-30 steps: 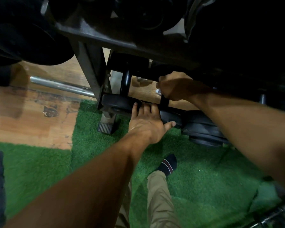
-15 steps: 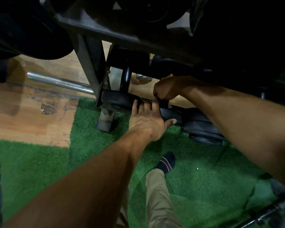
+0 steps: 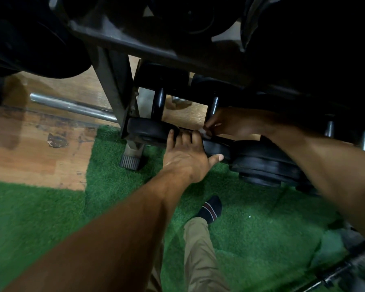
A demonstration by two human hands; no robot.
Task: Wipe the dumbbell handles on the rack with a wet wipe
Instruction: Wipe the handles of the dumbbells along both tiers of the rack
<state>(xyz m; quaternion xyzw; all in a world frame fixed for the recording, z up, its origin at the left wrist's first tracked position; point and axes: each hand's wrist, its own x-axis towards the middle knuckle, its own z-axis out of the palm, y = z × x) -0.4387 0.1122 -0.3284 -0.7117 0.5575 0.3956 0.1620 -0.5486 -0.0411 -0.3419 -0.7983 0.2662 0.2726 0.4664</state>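
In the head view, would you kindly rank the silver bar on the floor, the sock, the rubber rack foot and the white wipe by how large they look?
1. silver bar, a long stretch of it showing
2. sock
3. rubber rack foot, close to the sock in apparent size, so that order is unsure
4. white wipe, only a scrap showing in the right hand

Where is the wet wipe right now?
In the head view, the small white wet wipe sits just right of centre, pinched by the right hand at the lower end of a black dumbbell handle, beside the left hand's fingertips.

Left hand (image 3: 185, 157) resting on dumbbell (image 3: 215, 147), right hand (image 3: 230, 123) pinching white wipe (image 3: 203, 131) at its handle
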